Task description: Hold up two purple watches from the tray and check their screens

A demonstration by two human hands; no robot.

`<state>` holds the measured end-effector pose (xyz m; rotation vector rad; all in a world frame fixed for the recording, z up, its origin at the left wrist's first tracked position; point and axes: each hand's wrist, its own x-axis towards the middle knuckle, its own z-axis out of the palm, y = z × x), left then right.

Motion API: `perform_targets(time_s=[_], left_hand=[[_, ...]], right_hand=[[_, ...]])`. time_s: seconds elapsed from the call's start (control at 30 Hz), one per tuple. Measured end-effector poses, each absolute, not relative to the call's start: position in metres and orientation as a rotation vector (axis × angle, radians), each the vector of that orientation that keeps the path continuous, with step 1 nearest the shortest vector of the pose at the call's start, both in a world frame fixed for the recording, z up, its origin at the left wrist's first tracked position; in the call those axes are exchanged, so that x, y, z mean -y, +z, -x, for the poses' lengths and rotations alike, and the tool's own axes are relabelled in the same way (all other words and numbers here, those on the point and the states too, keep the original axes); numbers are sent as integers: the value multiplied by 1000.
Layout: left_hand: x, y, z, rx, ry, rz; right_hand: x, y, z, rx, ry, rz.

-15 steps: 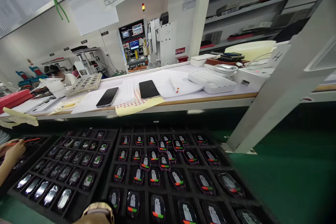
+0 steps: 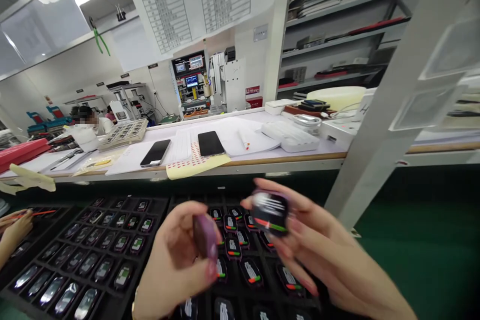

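Note:
My left hand (image 2: 176,260) grips a purple-edged smartwatch body (image 2: 205,236) between thumb and fingers, turned nearly edge-on. In my right hand (image 2: 311,240) is another smartwatch body (image 2: 270,211), its lit screen facing me with white lines of text and a red and green strip. Both are strapless and held above a black compartment tray (image 2: 245,305). Under my hands, more lit watch bodies (image 2: 250,271) sit in the compartments, and a few lie across the dividers. My hands cover part of this tray.
To the left, a second black tray (image 2: 129,230) holds several watch bodies. Beyond it, another person's hands (image 2: 18,227) hold a thin red tool. Along the bench edge lie two phones (image 2: 210,144) (image 2: 156,153), papers and a white box (image 2: 290,135). A slanted metal post (image 2: 390,120) rises at right.
Both my hands have come up into view over the tray, each now holding a watch body. Before, only my banded wrist showed at the bottom. The camera view has tilted upward slightly.

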<state>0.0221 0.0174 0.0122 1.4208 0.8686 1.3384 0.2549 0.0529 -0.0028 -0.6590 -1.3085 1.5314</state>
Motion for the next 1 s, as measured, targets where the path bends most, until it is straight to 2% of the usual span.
perform_targets(time_s=[0.2,0.47,1.0], left_hand=[[-54,13,-48,-1027,1552,-1375],[-50,8,-51,-1047,1474,-1432],[-49,10,-52,-1152,1441,-1465]], right_hand=[[-77,7,-231,1319,1617,592],[-87,-2,-226,1316,1529,551],[-86,-2,-225,1402,1372,811]])
